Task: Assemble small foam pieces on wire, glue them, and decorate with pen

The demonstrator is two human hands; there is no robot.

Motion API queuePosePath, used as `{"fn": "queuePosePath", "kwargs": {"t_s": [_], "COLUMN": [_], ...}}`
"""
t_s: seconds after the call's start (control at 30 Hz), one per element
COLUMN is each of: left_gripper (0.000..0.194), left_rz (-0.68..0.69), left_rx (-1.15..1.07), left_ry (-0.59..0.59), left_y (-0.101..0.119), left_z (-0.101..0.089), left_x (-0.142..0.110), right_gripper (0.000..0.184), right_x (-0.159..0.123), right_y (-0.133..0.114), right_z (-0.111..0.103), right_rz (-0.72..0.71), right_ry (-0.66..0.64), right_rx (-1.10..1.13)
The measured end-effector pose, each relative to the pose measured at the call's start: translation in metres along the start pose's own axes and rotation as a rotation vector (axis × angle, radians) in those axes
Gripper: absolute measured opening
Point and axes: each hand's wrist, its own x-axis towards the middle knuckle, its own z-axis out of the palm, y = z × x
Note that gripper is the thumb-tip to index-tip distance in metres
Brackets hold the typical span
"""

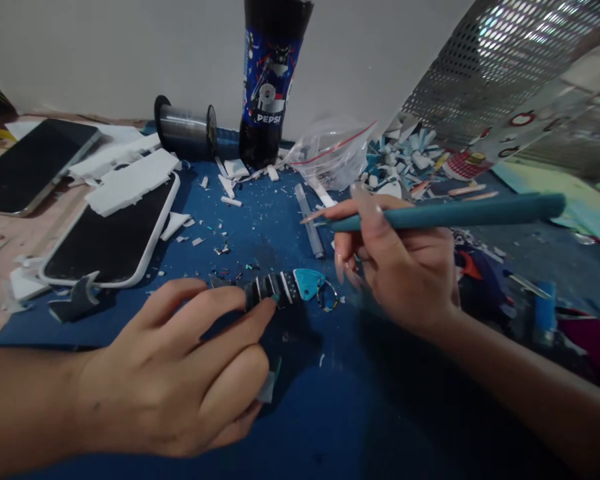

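A small segmented fish-shaped piece with black and white bands and a bright blue end lies on the blue work surface. At its blue end sits a thin ring. My left hand presses its fingertips on the banded part, and its thumb is hidden. Below its curled fingers a small translucent piece sticks out. My right hand is closed around a slim teal pen-shaped tool, thin tip pointing left. That tip hovers above and right of the fish-shaped piece, near a clear tube.
A Pepsi bottle, a spool of clear line and a zip bag stand along the wall. Two phones lie left, one under white foam pieces. Blue and white scraps pile up at the back right.
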Motion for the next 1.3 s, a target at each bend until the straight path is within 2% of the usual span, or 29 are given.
{"fn": "queuePosePath", "kwargs": {"t_s": [0.2,0.3,0.43,0.5,0.67,0.83,1.3], "left_gripper": [0.015,0.012,0.009,0.008,0.007,0.006,0.009], "left_rz": [-0.003,-0.064,-0.084,-0.085,-0.088,-0.085,-0.077], "left_rx": [-0.009,-0.062,-0.103,-0.107,-0.091,-0.089,-0.068], "left_ry": [-0.018,-0.058,-0.081,-0.098,-0.096,-0.109,-0.087], "left_y": [0.002,0.006,0.009,0.009,0.008,0.008,0.008], "left_z": [0.003,0.006,0.007,0.006,0.007,0.009,0.008], "left_x": [-0.004,-0.010,-0.016,-0.016,-0.016,-0.016,-0.017], "right_gripper": [0.004,0.007,0.009,0.010,0.006,0.005,0.004], "right_x": [-0.021,-0.027,-0.028,-0.027,-0.024,-0.022,-0.022], "right_y": [0.008,0.012,0.013,0.012,0.011,0.011,0.016], "right_z": [0.012,0.013,0.013,0.014,0.016,0.015,0.017], "right_rz": [-0.078,-0.129,-0.192,-0.232,-0.200,-0.238,-0.265], "right_ry": [-0.012,-0.042,-0.064,-0.059,-0.117,-0.179,-0.175], "right_rx": [-0.019,-0.086,-0.337,-0.387,-0.412,-0.505,-0.610]}}
